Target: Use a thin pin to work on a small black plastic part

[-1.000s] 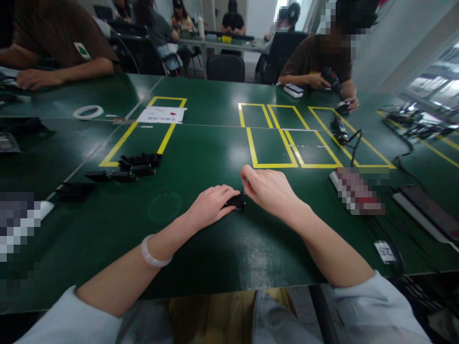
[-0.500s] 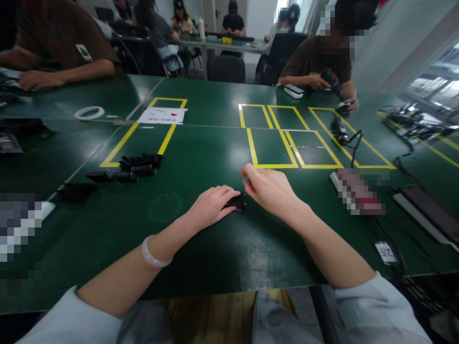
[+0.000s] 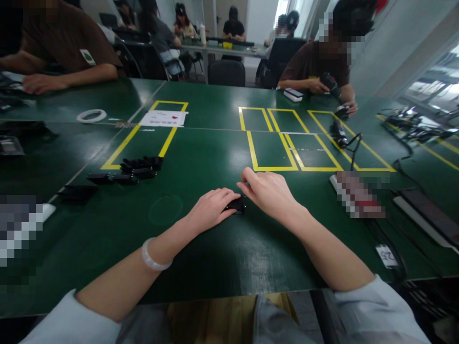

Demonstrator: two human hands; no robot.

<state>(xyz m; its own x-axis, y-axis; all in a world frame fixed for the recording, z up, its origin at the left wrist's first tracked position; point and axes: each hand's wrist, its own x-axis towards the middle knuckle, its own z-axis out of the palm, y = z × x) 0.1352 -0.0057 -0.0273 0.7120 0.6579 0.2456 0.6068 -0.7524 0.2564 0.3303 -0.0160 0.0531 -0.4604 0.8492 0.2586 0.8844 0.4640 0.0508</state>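
A small black part (image 3: 239, 205) lies on the green table, with small shiny points at its right edge. My left hand (image 3: 214, 206) has its fingers over the top and thumb along the near side of that part, gripping it. Just right of the part, my right hand (image 3: 268, 192) is raised with thumb and forefinger pinched together; whatever they hold, if anything, is too small to make out. To the left, several similar black parts (image 3: 125, 179) lie in a loose group near a yellow tape outline.
Yellow tape outlines (image 3: 274, 168) mark the green table (image 3: 201, 153). A white tape roll (image 3: 91, 116) and paper sheet (image 3: 163, 118) lie left. Right are a black power tool (image 3: 339, 134), phone-like devices and cables. Across, a person holds a drill (image 3: 330, 85); another person sits left.
The view has tilted slightly, so the scene sits a little lower. My right thumb and forefinger have shifted slightly left, nearer the black part; my left hand keeps its hold.
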